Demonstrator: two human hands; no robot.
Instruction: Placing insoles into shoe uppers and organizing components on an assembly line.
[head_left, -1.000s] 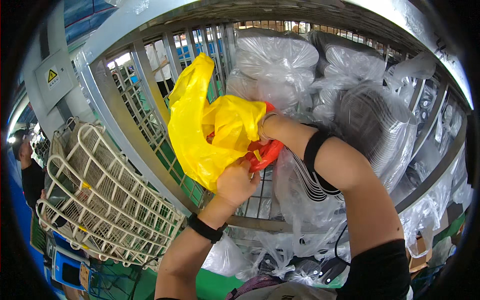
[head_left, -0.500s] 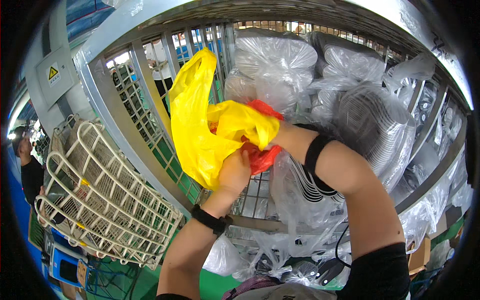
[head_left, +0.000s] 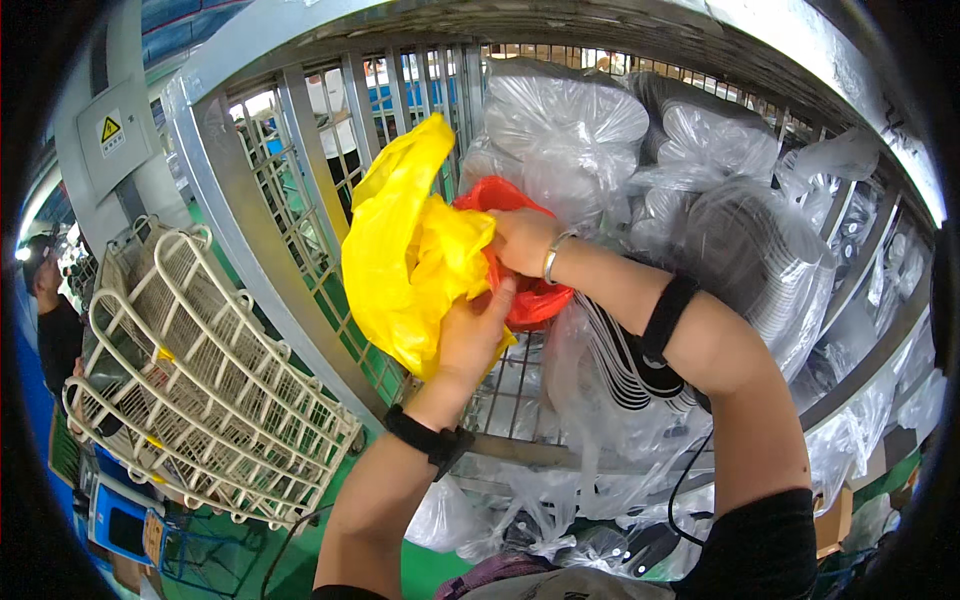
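A crumpled yellow plastic bag (head_left: pixel 385 260) hangs from my left hand (head_left: pixel 472 335), whose fingers are closed on its lower right side, mostly hidden by it. The thumb points up toward a red plastic bag (head_left: pixel 530 308), which is bunched against the yellow one. My right hand (head_left: pixel 524 240) reaches in from the right, with its bent fingers pressed into the red bag beside the yellow edge. Its fingertips are partly hidden. Both bags are held above the near left part of a metal cage cart (head_left: pixel 330 360).
Clear plastic bags (head_left: pixel 560 120) of stacked grey and black flat pieces (head_left: pixel 760 250) fill the cart's back and right. White wire baskets (head_left: pixel 215 370) stand to the left. More clear bags (head_left: pixel 450 515) lie below the cart's near rail. Another person (head_left: pixel 58 320) is at far left.
My right hand has come out from under the yellow bag and now shows on the red bag. More of the red bag is uncovered, and the yellow bag has bunched up leftward.
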